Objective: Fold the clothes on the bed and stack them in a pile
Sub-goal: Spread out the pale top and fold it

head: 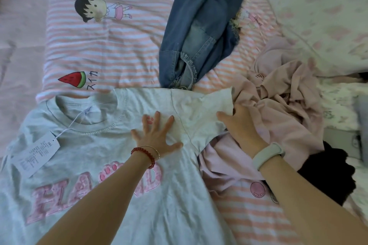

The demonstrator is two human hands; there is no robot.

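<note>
Grey T-shirt (111, 195): lies front up on the striped blanket (95, 49), collar toward the far side, pink lettering across the chest, a paper tag (33, 153) on a string trailing from the collar.
Long axis: the body runs from the collar toward the person; the sleeve (205, 107) sticks out sideways to the right, across that axis.
Left hand (157, 137): flat on the shoulder just inside the sleeve seam, fingers spread wide and straight, pressing the cloth down; forearm comes up from the lower left over the lettering.
Right hand (241, 125): at the outer end of the sleeve, thumb on top of the cuff edge, the other fingers out of sight beneath or behind it; it seems to pinch the cuff, though I cannot tell how firmly.
Key relation: the sleeve lies between the two hands, the left acting as an anchor at the seam, the right nearer the free end.
Likely next move: the right hand would carry the sleeve leftward over the chest, folding along the line held by the left palm.
Still unfolded: jeans (199, 32) beyond the collar, a crumpled pink garment (282, 105) touching the right hand, a dark garment (328, 173) near the right forearm.
Pile: none visible yet.
</note>
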